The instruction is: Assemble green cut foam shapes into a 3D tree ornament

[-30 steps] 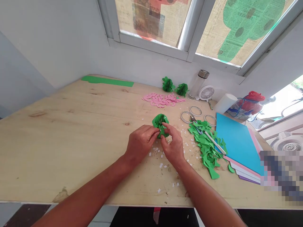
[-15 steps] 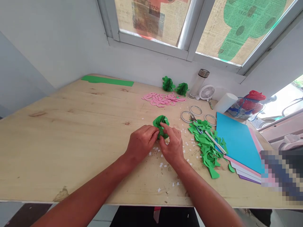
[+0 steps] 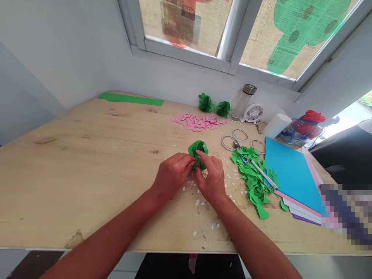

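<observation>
A layered green paper piece (image 3: pixel 198 147) stands fanned out between my two hands over the wooden table (image 3: pixel 116 174). My left hand (image 3: pixel 174 170) pinches its left lower edge with the fingers curled. On the other side, my right hand (image 3: pixel 211 174) grips its right part, with the index finger on the folds and the thumb below. Small white paper bits (image 3: pixel 197 202) lie scattered around and below my hands. Two similar green paper pieces (image 3: pixel 205 103) stand at the back by the wall, behind a heap of pink paper cutouts (image 3: pixel 197 122).
Right of my hands are green scraps (image 3: pixel 255 182), scissors (image 3: pixel 240 152), tape rolls (image 3: pixel 240 135) and blue sheets (image 3: pixel 290 170). A bottle (image 3: pixel 244 101), small fan (image 3: pixel 254 112) and white roll (image 3: pixel 277 125) stand behind. A green strip (image 3: pixel 132 99) lies back left. Someone's dark clothing (image 3: pixel 343 155) shows at right.
A person in dark clothing has come into view at the right edge by the window. My hands keep nearly the same hold on the green paper piece.
</observation>
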Tool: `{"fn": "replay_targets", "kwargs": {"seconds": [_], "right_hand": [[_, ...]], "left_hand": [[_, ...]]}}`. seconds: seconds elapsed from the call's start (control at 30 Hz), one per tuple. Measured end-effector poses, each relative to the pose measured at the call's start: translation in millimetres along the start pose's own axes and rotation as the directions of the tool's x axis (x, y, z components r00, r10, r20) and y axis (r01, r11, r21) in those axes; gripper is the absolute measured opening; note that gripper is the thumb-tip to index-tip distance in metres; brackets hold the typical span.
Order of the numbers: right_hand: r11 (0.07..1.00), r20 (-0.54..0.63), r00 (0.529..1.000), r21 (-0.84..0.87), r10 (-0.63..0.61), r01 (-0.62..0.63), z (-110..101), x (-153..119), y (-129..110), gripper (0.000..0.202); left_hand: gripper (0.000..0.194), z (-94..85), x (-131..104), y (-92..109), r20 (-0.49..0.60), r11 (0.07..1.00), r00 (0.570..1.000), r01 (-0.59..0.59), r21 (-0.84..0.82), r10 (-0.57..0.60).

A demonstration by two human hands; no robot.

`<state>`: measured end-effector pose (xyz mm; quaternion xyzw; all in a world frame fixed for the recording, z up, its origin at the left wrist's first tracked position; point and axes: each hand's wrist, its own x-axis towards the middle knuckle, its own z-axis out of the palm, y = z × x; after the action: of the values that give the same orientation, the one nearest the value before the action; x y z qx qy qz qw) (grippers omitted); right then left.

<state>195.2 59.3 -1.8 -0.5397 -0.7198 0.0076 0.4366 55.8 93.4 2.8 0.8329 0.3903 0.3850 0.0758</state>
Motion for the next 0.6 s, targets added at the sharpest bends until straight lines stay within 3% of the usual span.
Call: {"fn": "replay_targets", "kwargs": {"seconds": [0.6], "right_hand": [[0.999, 0.037, 0.999, -0.038, -0.017, 0.018, 0.3, -0.6, 1.4, 0.043]], "left_hand": [[0.030, -1.8, 1.4, -2.0, 0.053, 0.996, 0.995, -0.084, 0.044, 0.081]]}}
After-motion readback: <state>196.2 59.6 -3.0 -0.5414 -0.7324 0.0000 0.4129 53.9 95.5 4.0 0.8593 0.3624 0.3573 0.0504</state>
